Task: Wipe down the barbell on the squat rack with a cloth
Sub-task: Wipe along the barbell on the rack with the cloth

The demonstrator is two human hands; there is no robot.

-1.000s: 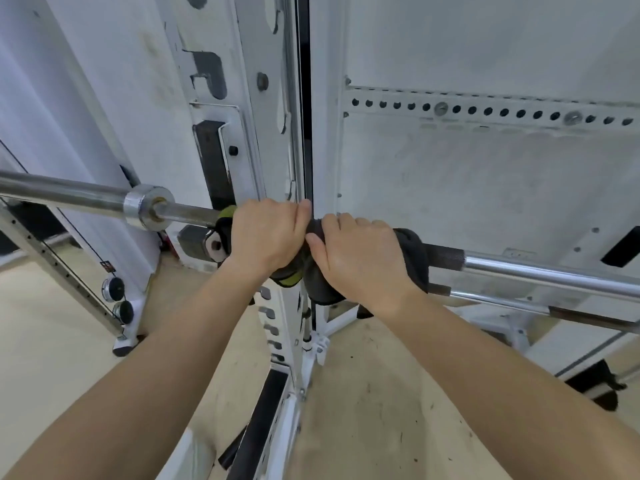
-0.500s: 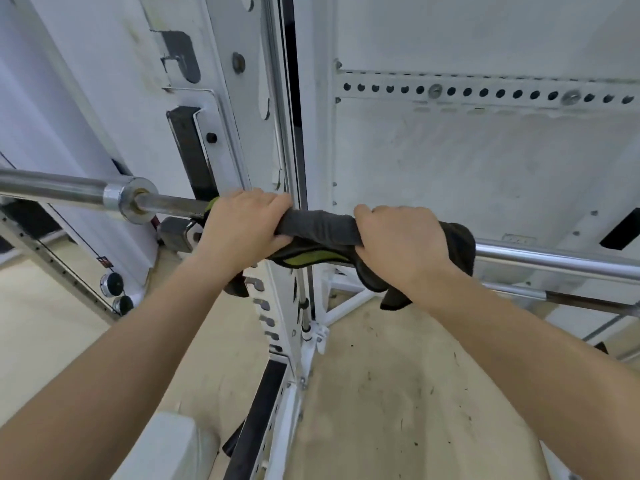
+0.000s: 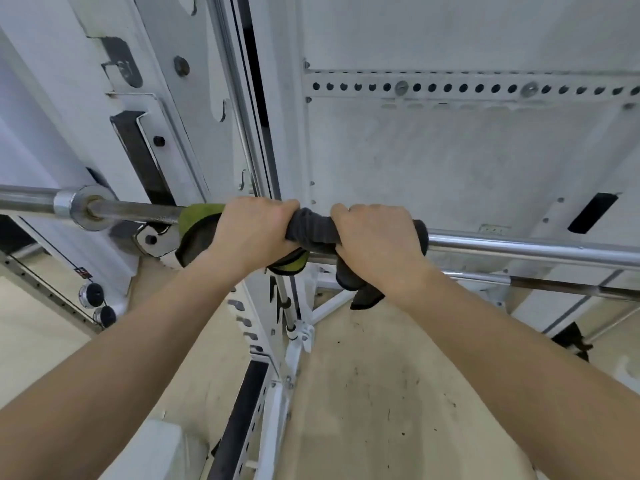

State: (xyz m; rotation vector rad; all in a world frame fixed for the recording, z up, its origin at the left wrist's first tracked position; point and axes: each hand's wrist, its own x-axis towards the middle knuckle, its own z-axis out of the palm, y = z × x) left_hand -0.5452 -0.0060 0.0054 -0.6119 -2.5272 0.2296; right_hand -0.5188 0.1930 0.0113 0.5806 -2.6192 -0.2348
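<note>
The steel barbell [image 3: 519,249] runs across the view, resting on the white squat rack [image 3: 194,140]. A dark grey cloth with a green edge [image 3: 313,226] is wrapped around the bar near the rack upright. My left hand [image 3: 256,228] grips the cloth's left part, just right of the J-hook. Close beside it, my right hand [image 3: 377,237] grips the cloth's right part. A loose end of the cloth hangs below my right hand. The bar's collar [image 3: 81,206] shows at the left.
A second thinner bar [image 3: 540,284] runs below the barbell on the right. A white perforated wall panel [image 3: 450,150] stands behind. The rack's base and holed upright [image 3: 273,393] rise from the beige floor between my arms. Black knobs [image 3: 95,296] sit low left.
My right hand has slid left along the bar with the cloth, closing the gap to my left hand. Green edge of the cloth now shows left of my left hand.
</note>
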